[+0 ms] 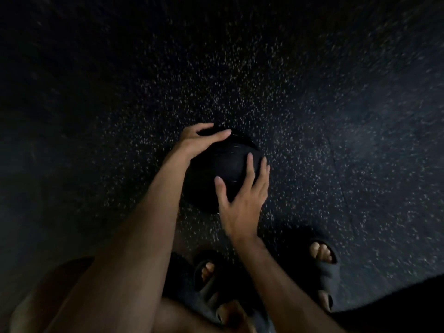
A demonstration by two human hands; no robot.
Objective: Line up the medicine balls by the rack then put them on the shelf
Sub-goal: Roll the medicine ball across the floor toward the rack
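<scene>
A black medicine ball (223, 164) is at the middle of the head view, over the dark speckled floor (312, 104); whether it rests on the floor I cannot tell. My left hand (199, 143) curls over its upper left side, fingers wrapped across the top. My right hand (242, 198) lies flat against its lower right side with fingers spread. Both palms press on the ball. No rack or shelf is in view.
My two feet in dark open-toed slides stand just below the ball, the left foot (206, 275) and the right foot (324, 263). A faint seam in the rubber floor (341, 183) runs to the right. The scene is dim.
</scene>
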